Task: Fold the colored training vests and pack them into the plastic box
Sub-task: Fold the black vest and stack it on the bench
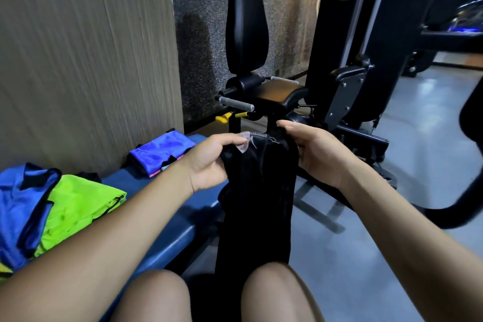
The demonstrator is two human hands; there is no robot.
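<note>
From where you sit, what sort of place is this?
Most likely a gym. A weight machine with a black back pad and grey-gripped handle stands ahead, and training vests lie on a blue padded bench beside you.

Both bare forearms reach forward above the knees. The left hand (209, 157) and right hand (311, 150) are raised level, fingers (290, 128) curled, each pinching cloth.

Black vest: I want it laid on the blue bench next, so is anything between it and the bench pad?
Nothing visible. Both the left hand and right hand grip the black vest; bare blue bench lies beside it.
</note>
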